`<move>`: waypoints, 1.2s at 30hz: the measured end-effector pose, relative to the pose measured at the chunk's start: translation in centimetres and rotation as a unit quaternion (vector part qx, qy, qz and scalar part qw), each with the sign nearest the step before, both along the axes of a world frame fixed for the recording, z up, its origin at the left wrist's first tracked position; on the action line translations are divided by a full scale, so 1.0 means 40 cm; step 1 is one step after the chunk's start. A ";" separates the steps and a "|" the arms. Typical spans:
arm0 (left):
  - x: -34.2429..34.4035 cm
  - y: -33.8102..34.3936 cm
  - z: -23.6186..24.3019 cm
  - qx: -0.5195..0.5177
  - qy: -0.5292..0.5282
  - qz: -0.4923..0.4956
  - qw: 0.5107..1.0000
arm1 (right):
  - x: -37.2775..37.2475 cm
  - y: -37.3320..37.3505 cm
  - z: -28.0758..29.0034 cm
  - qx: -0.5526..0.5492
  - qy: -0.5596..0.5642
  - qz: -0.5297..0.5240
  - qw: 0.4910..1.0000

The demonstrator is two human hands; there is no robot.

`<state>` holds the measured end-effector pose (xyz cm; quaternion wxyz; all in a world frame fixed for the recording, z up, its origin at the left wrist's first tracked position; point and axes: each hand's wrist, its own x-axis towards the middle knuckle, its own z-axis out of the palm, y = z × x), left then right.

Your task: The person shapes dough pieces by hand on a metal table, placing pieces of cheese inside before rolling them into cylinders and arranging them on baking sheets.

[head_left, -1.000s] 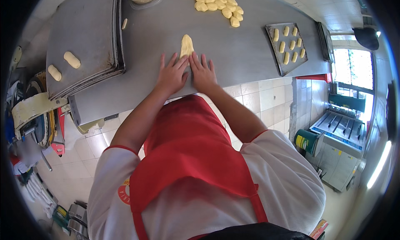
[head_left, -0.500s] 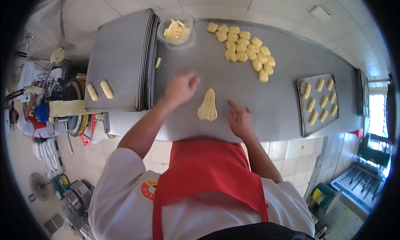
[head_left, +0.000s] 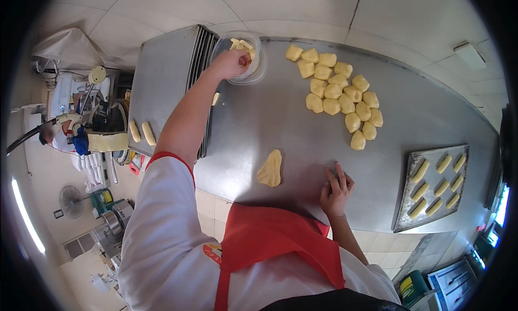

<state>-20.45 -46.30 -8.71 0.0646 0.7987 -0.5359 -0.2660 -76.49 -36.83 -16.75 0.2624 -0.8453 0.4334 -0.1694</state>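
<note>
My left hand (head_left: 233, 63) reaches into a clear plastic tub (head_left: 252, 73) of pale yellow strips (head_left: 244, 44), fingers curled; what they grip is hidden. My right hand (head_left: 336, 189) rests on the steel table with fingers apart, right of a flattened, tapering dough piece (head_left: 270, 169). Many dough lumps (head_left: 345, 103) lie grouped above it. A loose pale strip (head_left: 216, 99) lies beside my left forearm.
A stack of metal trays (head_left: 159, 79) at left bears two dough rolls (head_left: 148, 133). A tray (head_left: 431, 206) with rows of rolls sits at right on the table (head_left: 377, 181). Machinery (head_left: 108, 141) and a co-worker (head_left: 59, 135) are at far left, a fan (head_left: 70, 202) below.
My hands were together on the flattened dough, then parted. My left hand has moved up-left into the tub; my right has shifted right of the dough. The view has shifted.
</note>
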 end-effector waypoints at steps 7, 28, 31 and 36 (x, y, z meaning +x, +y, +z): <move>-0.041 -0.003 0.029 -0.037 -0.072 0.024 0.996 | 0.016 -0.021 0.007 -0.018 0.013 0.004 1.000; -0.510 0.609 -0.049 -0.224 0.365 0.117 0.896 | 0.431 0.144 0.142 0.492 -0.332 -0.076 0.801; -0.494 0.602 0.001 -0.242 0.325 0.077 0.911 | 0.437 0.141 0.149 0.492 -0.326 -0.067 0.804; -0.313 0.432 0.095 -0.312 0.100 0.131 0.936 | 0.412 0.087 0.188 0.457 -0.358 -0.135 0.803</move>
